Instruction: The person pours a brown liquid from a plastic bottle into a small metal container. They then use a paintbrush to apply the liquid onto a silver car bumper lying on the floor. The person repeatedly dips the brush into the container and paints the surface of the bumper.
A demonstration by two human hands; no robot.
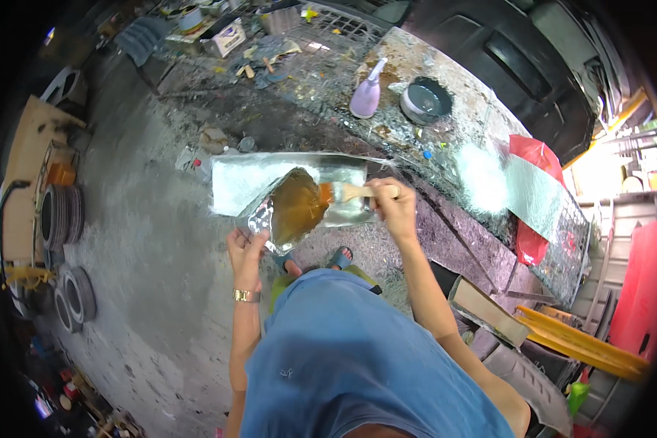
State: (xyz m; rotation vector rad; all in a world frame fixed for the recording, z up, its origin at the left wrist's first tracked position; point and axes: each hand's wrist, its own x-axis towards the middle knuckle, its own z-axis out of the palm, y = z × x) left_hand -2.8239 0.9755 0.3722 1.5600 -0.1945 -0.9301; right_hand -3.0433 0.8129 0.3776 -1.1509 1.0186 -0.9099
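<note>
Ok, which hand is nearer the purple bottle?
Right. The right hand, holding the brush, is below and slightly right of the purple bottle in the view; the left hand is farther off, lower and well to its left.

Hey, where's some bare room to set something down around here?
The widest bare patch is stained concrete floor between the tires and your left hand, running back beside your left forearm. The worktop is crowded: squeeze bottle, bowl of gray liquid, red plastic, with scraps and an open box farther left.
</note>
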